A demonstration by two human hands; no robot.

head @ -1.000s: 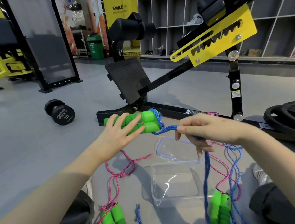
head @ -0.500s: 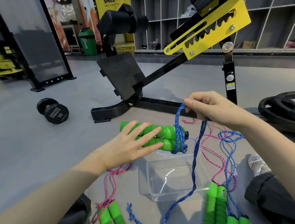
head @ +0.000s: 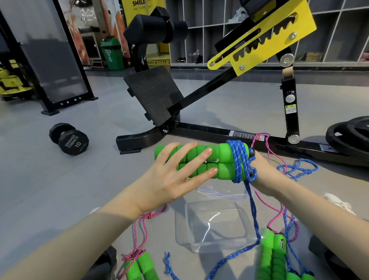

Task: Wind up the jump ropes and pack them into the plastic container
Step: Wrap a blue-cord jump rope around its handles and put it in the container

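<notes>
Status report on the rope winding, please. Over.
Left hand flat on green handles. Right hand behind them, fingers hidden. Blue rope partly wound; container empty.

You're looking at a black dumbbell [head: 69,139] on the floor to your left, and its end face is showing HAMMER STRENGTH with a 10 under it. Up at the back, a yellow banner [head: 138,3] is reading SMILE, its smaller line too blurred to make out. The weight plate [head: 356,132] at far right is showing white lettering, cut off by the edge.
</notes>
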